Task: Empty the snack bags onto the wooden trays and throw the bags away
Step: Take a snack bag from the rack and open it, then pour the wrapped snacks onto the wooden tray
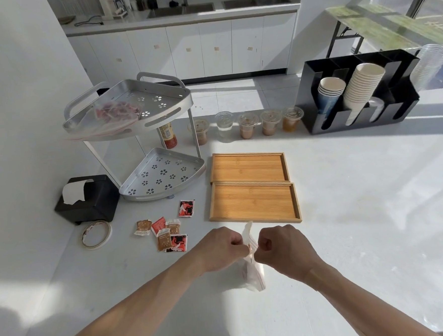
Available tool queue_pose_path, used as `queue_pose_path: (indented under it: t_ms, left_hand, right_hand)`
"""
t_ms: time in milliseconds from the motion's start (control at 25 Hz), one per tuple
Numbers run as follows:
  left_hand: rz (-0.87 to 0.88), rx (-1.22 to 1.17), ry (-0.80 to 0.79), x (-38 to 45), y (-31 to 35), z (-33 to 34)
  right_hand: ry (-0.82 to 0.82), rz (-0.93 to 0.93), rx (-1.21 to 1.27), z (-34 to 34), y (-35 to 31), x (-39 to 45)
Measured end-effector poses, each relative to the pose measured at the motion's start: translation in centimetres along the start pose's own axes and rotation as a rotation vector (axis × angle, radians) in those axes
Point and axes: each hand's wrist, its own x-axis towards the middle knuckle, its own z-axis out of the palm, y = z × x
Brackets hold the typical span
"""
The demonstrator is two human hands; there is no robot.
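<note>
Both hands pinch the top of a clear zip snack bag (253, 273) just in front of the near wooden tray (254, 202). My left hand (222, 247) grips its left side and my right hand (281, 250) its right side. The bag hangs down between them; its contents are hard to make out. A second wooden tray (248, 167) lies behind the first, and both trays hold nothing. Another clear bag with red snacks (114, 115) lies on the top shelf of the metal corner rack (144, 136). Several small snack packets (164, 233) are scattered on the counter at left.
A black tissue box (87, 200) and a tape roll (96, 234) sit at the left. Several lidded drink cups (249, 125) line the counter's far edge beside a red-capped bottle (168, 134). A black cup holder (359, 92) stands at the right.
</note>
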Motion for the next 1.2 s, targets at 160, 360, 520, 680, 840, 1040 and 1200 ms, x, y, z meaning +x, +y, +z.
queue_pose_path:
  t_ms: [160, 360, 520, 680, 840, 1040, 1200]
  left_hand:
    - [-0.031, 0.068, 0.124, -0.4, -2.3, -1.5]
    - [-0.027, 0.092, 0.115, -0.4, -2.1, -1.3]
    - [-0.052, -0.13, 0.125, -0.1, -1.6, -0.6]
    - [-0.054, -0.284, 0.164, -0.2, -0.2, 1.0]
    - [0.011, -0.284, 0.161, -0.7, -0.8, 2.3]
    - [0.043, -0.442, 0.061, -1.7, -5.0, 2.0]
    - [-0.09, -0.4, 0.157, 0.2, -10.0, 0.1]
  right_hand:
    - [0.103, 0.121, -0.148, -2.5, 2.6, -0.6]
    - [0.118, 0.109, -0.314, -2.3, 2.8, -1.0]
    - [0.223, 0.062, -0.313, -2.8, 2.0, -1.2]
    - [0.106, 0.209, -0.043, -1.3, -2.0, 1.0]
    - [0.094, 0.376, 0.19, 0.4, -3.2, 3.5]
    - [0.118, 0.339, 0.163, 0.4, -4.6, 3.1]
    - [0.118, 0.259, 0.072, -1.2, -5.2, 2.7]
